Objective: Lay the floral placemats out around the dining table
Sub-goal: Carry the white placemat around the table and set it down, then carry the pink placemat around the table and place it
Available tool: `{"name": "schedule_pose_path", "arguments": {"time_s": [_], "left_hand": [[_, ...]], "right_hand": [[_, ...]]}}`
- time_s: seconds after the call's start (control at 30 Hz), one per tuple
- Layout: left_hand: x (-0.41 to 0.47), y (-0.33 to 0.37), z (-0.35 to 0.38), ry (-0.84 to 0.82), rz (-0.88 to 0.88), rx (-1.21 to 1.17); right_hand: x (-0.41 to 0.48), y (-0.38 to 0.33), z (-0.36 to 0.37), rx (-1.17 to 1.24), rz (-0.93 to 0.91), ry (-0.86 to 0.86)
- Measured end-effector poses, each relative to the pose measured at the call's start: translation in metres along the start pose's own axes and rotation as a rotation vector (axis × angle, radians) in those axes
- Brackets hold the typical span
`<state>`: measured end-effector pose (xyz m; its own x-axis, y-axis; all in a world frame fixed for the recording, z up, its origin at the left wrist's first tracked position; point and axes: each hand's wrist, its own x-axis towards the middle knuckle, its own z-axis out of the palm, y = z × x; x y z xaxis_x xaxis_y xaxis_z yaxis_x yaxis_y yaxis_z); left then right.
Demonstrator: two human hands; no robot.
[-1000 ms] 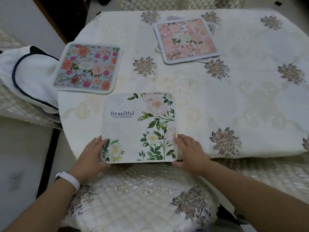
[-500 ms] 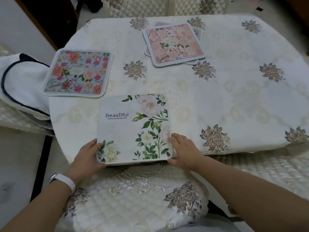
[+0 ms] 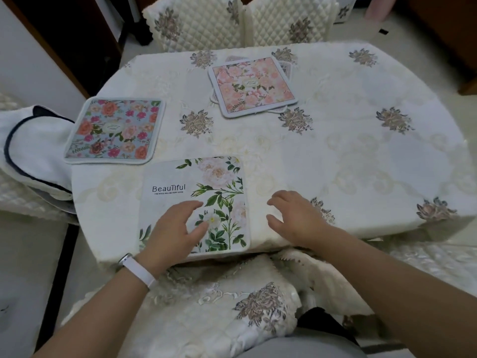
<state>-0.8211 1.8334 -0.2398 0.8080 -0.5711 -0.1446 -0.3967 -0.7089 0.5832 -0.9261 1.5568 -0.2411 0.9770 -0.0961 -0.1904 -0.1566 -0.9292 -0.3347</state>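
Observation:
A white placemat [image 3: 204,187] printed with green leaves and the word "Beautiful" lies flat at the table's near edge. My left hand [image 3: 173,231] hovers over or rests on its lower left part, fingers relaxed and spread. Just right of that mat, my right hand [image 3: 294,218] is over the bare tablecloth with loosely curved fingers, holding nothing. A blue floral placemat [image 3: 113,130] lies at the left side. At the far middle, a pink floral placemat [image 3: 251,86] tops a small stack, with edges of others showing beneath.
The table [image 3: 361,156] wears a cream embroidered cloth. Quilted chair covers [image 3: 196,21] stand at the far side, and another chair [image 3: 219,306] is right in front of me. A white cloth with dark piping [image 3: 28,151] sits on the chair at left.
Both hands have let go of the white placemat's near corners. My left hand moved up over the mat, my right hand moved off to its right. The view has tilted up.

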Motion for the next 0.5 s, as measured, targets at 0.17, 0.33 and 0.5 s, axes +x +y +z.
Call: {"name": "schedule_pose_path", "arguments": {"time_s": [0.17, 0.33, 0.5], "left_hand": [[0.022, 0.059, 0.018, 0.001, 0.218, 0.307], [0.038, 0.126, 0.042, 0.011, 0.254, 0.449], [0.053, 0.195, 0.079, -0.014, 0.219, 0.49]], "right_hand": [[-0.021, 0.038, -0.032, -0.126, 0.0, 0.07], [-0.047, 0.091, -0.061, -0.171, 0.009, 0.112], [-0.068, 0.155, -0.091, -0.151, 0.0, 0.072]]}}
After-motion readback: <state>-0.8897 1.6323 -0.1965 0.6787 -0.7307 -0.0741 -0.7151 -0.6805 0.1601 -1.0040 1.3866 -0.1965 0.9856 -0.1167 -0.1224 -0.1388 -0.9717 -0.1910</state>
